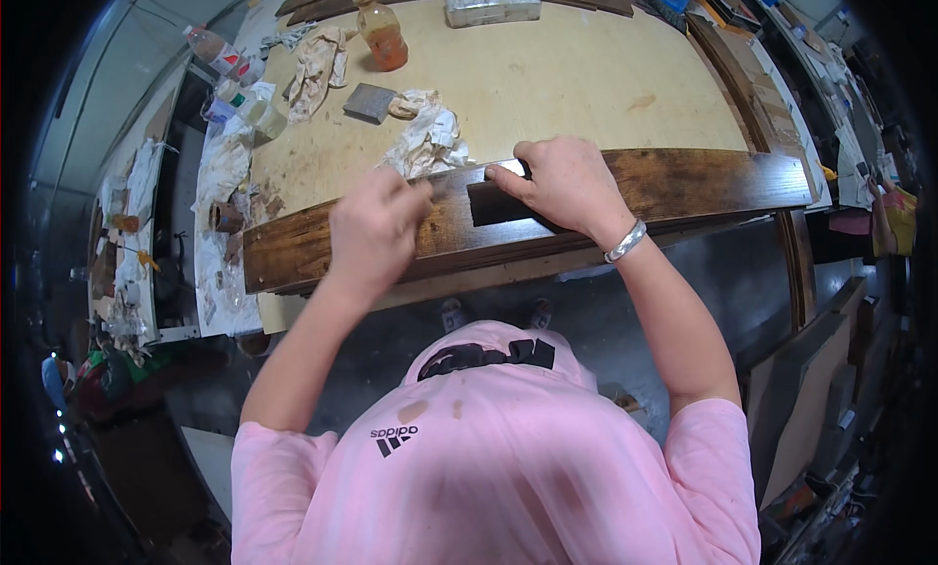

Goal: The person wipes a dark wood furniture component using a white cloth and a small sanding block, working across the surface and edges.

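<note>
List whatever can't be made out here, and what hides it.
All in the head view:
- Whether the left hand holds anything: its own curled, blurred fingers hide that.
- What lies under the right hand: the hand covers it.
- The underside of the dark wooden board: turned away, hidden by the board itself.
- Objects at the far-left rim: too small and lost in shadow.

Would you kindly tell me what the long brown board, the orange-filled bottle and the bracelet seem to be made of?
The long brown board looks like wood with a glossy dark finish: grain and reflections show. The orange-filled bottle seems clear, smooth plastic, being see-through, though glass is possible. The bracelet appears to be polished silver-coloured metal, judging by its bright shine.
</note>
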{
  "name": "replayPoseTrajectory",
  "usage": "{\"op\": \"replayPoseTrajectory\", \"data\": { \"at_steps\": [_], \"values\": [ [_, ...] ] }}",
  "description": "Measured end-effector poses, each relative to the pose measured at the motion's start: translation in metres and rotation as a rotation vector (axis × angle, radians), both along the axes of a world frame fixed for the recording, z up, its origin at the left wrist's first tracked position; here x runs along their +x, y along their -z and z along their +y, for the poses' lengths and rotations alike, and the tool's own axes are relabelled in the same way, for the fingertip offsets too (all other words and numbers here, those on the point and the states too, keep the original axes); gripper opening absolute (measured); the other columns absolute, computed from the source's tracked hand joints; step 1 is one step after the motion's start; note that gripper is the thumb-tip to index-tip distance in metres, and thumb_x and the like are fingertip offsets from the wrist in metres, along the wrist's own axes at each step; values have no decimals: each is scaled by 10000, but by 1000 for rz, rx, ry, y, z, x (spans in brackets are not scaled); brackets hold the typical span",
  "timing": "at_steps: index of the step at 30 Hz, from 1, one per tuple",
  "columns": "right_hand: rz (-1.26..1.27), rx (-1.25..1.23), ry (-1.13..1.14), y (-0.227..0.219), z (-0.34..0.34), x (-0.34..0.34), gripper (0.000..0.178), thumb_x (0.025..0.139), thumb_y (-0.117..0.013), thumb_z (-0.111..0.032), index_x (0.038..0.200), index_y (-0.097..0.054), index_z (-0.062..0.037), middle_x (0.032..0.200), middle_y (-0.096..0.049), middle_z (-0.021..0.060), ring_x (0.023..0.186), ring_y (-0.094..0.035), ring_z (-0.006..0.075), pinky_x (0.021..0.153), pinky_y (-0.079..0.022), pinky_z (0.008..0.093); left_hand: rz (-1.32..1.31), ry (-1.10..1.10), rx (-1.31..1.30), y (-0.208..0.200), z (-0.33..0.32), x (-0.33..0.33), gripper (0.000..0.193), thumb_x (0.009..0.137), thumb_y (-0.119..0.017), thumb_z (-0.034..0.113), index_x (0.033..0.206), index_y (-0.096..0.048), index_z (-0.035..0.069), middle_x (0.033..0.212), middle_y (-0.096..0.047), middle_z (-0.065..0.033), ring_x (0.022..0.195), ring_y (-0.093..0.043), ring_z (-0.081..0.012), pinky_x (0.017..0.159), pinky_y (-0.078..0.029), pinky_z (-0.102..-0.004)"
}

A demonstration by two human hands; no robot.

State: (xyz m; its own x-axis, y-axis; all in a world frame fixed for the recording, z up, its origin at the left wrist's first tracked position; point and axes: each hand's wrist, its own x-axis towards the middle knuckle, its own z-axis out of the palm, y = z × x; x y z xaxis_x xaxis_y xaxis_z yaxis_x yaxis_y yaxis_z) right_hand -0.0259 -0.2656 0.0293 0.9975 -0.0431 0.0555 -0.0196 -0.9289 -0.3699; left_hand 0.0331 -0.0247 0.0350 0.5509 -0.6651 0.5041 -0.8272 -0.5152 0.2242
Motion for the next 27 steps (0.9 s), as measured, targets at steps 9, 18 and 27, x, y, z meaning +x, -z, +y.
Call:
{"op": "replayPoseTrajectory", "data": {
  "at_steps": [9, 18, 27],
  "values": [
    [-17, -16, 1, 0, -1, -1, 539, 912, -598, -512, 717, -702, -20, 658, -656, 210, 675, -670, 376, 666, -531, 452, -14, 30, 21, 7, 22, -1, 157, 751, -726, 47, 882, -758, 128, 734, -580, -66, 697, -621, -249, 594, -487, -394],
    [24, -19, 9, 1, 2, -2, 496, 923, -606, -470, 784, -692, -2, 720, -654, 228, 728, -646, 404, 705, -501, 480, 9, -101, 11, 6, 62, 5, 116, 773, -720, 62, 862, -761, 123, 738, -597, -66, 698, -614, -266, 603, -486, -400],
    [17, -48, 9, -3, 2, 0, 470, 931, -617, -441, 753, -656, -8, 672, -630, 219, 689, -637, 406, 678, -494, 486, -2, -284, 1, 4, 106, 3, 82, 784, -733, 52, 842, -760, 103, 734, -574, -62, 717, -599, -250, 629, -479, -398]
  ]
}}
